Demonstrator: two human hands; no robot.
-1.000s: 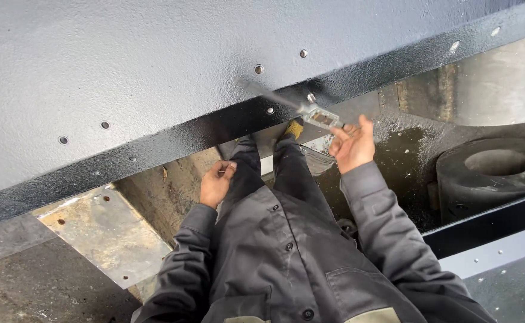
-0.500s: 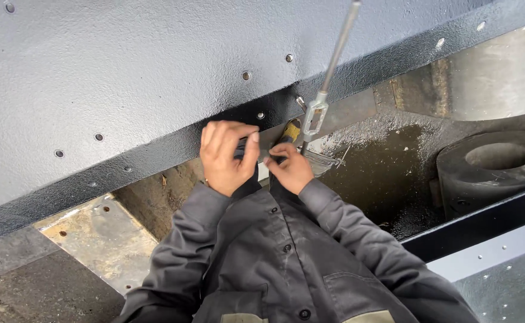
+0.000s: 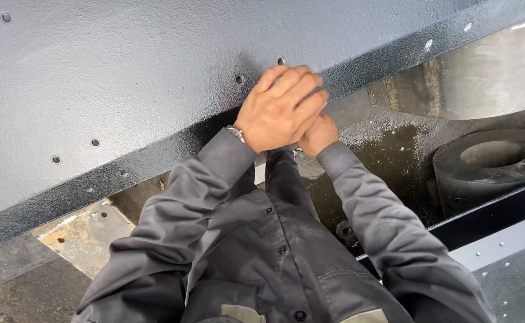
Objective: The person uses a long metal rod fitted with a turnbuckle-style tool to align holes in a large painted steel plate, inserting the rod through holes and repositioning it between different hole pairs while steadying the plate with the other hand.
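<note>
My left hand [image 3: 280, 107] lies with curled fingers over my right hand [image 3: 319, 136]. Both press together at the lower edge of a large dark grey painted metal panel [image 3: 125, 72], beside two small bolt holes [image 3: 239, 78]. A wristwatch [image 3: 235, 133] shows at my left cuff. Only the back of my right hand and its wrist show. Whatever the hands grip is hidden beneath them. I wear a grey work shirt [image 3: 262, 251].
A thick dark ring-shaped part [image 3: 490, 161] sits at the right, above a wet dark recess [image 3: 388, 173]. A rusty drilled plate [image 3: 77, 233] lies at lower left. A light grey riveted beam [image 3: 502, 245] crosses the lower right.
My left hand rose from beside my leg to the panel edge and now covers my right hand. The long metal tool seen upright half a second ago is out of sight.
</note>
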